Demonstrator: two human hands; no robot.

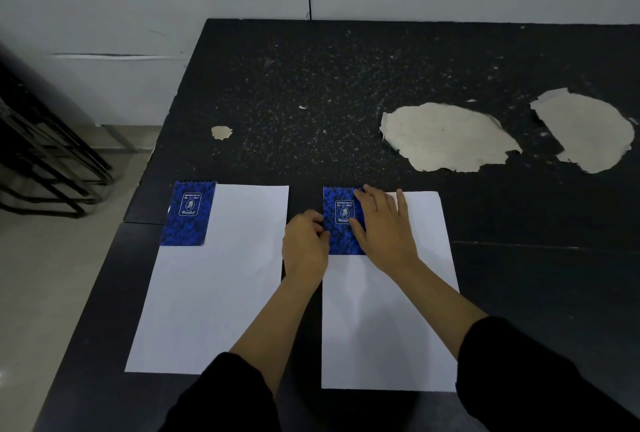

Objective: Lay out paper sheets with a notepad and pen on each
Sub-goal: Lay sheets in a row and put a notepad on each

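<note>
Two white paper sheets lie side by side on the black table, the left sheet (pixel 214 286) and the right sheet (pixel 384 327). A blue spiral notepad (pixel 188 213) lies on the left sheet's top left corner. A second blue notepad (pixel 341 223) lies on the right sheet's top left corner. My left hand (pixel 304 244) has curled fingers pinching this notepad's left edge. My right hand (pixel 384 227) lies flat with spread fingers on its right side and the paper. No pen is in view.
The black table (pixel 311 85) has worn pale patches where the surface has peeled, at the right (pixel 446 135) and far right (pixel 585 130). Its left edge drops to a light floor. Dark metal frames (pixel 45 154) stand at the left by the wall.
</note>
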